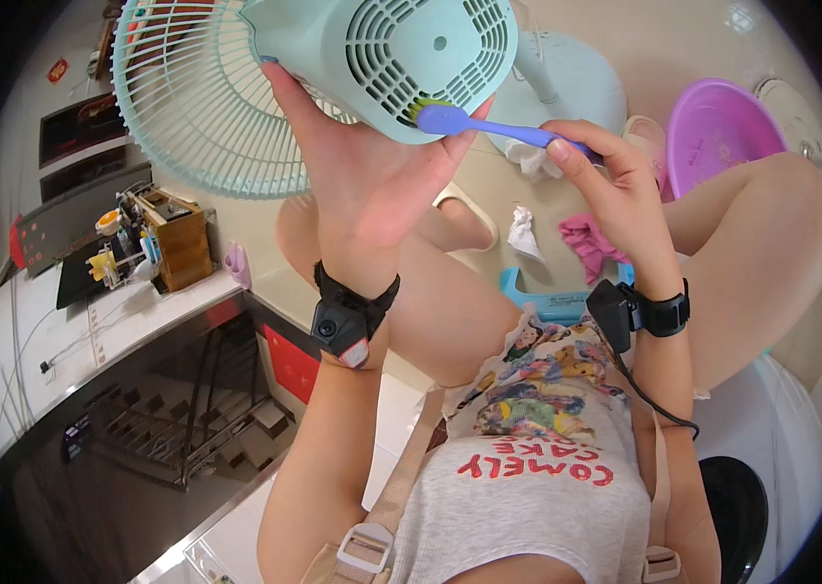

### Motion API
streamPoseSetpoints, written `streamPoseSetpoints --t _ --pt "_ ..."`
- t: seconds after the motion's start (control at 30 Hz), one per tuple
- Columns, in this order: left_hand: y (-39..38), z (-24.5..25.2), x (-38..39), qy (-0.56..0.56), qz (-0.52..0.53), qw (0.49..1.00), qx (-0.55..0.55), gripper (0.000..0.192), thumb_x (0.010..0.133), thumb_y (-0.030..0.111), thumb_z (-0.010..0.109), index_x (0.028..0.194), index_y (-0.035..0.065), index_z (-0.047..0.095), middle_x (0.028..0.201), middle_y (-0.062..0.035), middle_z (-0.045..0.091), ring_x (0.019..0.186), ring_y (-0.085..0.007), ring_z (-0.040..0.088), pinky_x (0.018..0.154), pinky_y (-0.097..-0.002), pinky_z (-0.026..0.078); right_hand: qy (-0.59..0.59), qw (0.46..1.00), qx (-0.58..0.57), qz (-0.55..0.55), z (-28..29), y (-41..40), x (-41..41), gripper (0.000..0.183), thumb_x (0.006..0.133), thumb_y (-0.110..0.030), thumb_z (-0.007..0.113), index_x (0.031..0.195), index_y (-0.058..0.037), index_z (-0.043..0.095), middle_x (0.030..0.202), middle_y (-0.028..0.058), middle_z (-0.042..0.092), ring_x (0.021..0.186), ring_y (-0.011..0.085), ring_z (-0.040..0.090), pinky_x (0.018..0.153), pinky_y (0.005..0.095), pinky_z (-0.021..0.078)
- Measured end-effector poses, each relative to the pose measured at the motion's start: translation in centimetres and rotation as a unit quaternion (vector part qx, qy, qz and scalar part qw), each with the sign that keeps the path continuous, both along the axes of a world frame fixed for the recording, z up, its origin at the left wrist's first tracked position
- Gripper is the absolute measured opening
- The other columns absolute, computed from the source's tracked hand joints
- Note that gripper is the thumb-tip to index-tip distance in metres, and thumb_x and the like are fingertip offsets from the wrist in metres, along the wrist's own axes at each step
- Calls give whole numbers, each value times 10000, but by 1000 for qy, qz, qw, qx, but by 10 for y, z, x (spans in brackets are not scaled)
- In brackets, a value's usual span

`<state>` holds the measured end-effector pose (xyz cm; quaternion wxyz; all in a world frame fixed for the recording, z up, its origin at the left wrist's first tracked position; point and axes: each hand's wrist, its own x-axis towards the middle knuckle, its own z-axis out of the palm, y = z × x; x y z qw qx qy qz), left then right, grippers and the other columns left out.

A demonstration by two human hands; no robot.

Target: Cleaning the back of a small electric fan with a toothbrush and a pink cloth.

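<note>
A pale turquoise electric fan fills the top of the view, its motor housing (294, 36) tilted so that the slotted rear vents face me. My left hand (374, 168) grips the housing from below, thumb on one side and fingers on the other. Between thumb and fingers, my right hand (612, 164) holds a purple brush (506, 131) by its handle. The brush's yellow-green bristles (422, 108) touch the vent slots near the lower edge. To the left spreads the fan's wire guard (199, 109); the round base (586, 87) rests on the floor behind.
On the tiled floor lie crumpled white tissues (524, 233) and a pink cloth (590, 244). A purple basin (721, 135) stands at right. A blue plastic piece (549, 303) sits between my legs. At left, a white-topped cabinet (185, 321) carries a wooden box (181, 248) and cables.
</note>
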<state>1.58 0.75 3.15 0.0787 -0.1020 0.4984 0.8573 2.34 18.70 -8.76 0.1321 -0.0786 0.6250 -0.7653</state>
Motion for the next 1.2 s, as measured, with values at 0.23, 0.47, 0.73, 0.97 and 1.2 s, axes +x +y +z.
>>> streamPoseSetpoints --t 0.23,0.47,0.73,0.97,1.2 --pt "-15 -14 5 55 -48 993 96 575 928 491 450 1343 115 317 1266 -97 508 1166 -239 478 982 -453 371 -30 999 -17 20 -5 0 3 232 914 -199 646 1044 -11 686 840 -22 634 769 45 500 678 203 406" --pt "-7 -11 -1 -80 18 970 228 756 879 719 317 1302 110 466 1284 -63 512 1186 -255 458 983 -470 358 -70 995 -59 33 -7 1 2 243 925 -204 635 1057 -3 673 838 -42 602 749 33 469 650 191 379" --pt "-6 -12 0 -90 36 970 221 775 868 746 299 1300 132 488 1276 -55 519 1156 -244 472 953 -444 380 -60 998 -29 12 -7 2 4 235 925 -217 635 1032 -11 677 777 -52 574 702 20 446 602 185 361" --pt "-10 -19 -3 -32 -44 973 225 775 868 748 299 1296 133 493 1254 -53 539 1129 -235 499 924 -426 405 -70 997 6 28 -6 6 5 248 919 -234 642 1022 -12 677 718 -61 546 606 8 400 492 184 301" --pt "-5 -13 -1 -92 27 964 250 790 857 762 310 1301 136 498 1251 -53 545 1122 -229 511 889 -406 425 -59 998 11 18 -9 9 7 251 919 -244 640 1020 -18 680 679 -70 505 577 6 381 472 183 285"
